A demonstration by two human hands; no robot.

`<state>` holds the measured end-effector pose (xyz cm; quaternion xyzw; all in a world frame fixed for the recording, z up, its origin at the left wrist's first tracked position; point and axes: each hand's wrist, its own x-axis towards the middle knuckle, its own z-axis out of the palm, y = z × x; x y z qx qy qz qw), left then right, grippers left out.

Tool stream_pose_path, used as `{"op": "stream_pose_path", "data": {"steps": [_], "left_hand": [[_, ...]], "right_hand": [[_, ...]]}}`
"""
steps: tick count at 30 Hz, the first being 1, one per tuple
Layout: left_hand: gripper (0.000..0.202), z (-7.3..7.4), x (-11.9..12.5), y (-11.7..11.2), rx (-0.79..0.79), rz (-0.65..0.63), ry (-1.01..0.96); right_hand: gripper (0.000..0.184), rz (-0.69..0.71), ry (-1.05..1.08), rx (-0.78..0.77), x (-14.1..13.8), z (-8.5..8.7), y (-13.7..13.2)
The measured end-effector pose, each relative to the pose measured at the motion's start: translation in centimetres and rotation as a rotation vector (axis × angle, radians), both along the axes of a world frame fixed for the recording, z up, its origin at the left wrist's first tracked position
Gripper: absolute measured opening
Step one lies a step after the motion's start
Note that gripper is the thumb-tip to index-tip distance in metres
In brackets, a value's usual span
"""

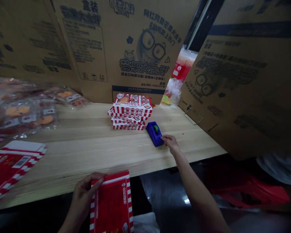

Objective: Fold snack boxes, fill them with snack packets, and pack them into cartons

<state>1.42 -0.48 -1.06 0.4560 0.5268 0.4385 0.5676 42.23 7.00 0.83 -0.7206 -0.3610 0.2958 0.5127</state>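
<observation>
Red-and-white striped flat cardboard box [111,204]: where is it, and what has hold of it?

It's in the left hand [83,194], just off the near edge of a pale pine plank table [87,155]. The fingers wrap over the box's left edge in a firm, part-closed grip.

And the right hand [171,143]?

Stretched out ahead of the left, fingers loosely extended and not wrapped around anything. The fingertips are at the edge of a blue plastic tape dispenser [155,134] with a green centre, either touching it or just beside it; I can't tell which.

What's near that hand?

Just past the dispenser, toward the left hand's side, sits a stack of folded red-and-white striped boxes [130,111].

Anything beyond the left hand?

Farther left lie more flat red-and-white striped box blanks [14,171], and past them clear plastic packs of orange pastries [21,113]. Printed brown cardboard cartons [140,42] stand behind the table, ahead of both hands.
</observation>
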Motion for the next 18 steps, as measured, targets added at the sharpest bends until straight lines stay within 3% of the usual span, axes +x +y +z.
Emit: {"op": "stream_pose_path", "data": {"steps": [9, 18], "left_hand": [[0.027, -0.2, -0.3, -0.3, -0.046, 0.041, -0.035], [0.026, -0.5, -0.1, -0.1, -0.044, 0.03, -0.027]], "right_hand": [[0.032, -0.127, 0.166, 0.045, -0.8, -0.9, 0.5], [0.026, -0.066, 0.198, -0.054, 0.1, -0.6, 1.5]]}}
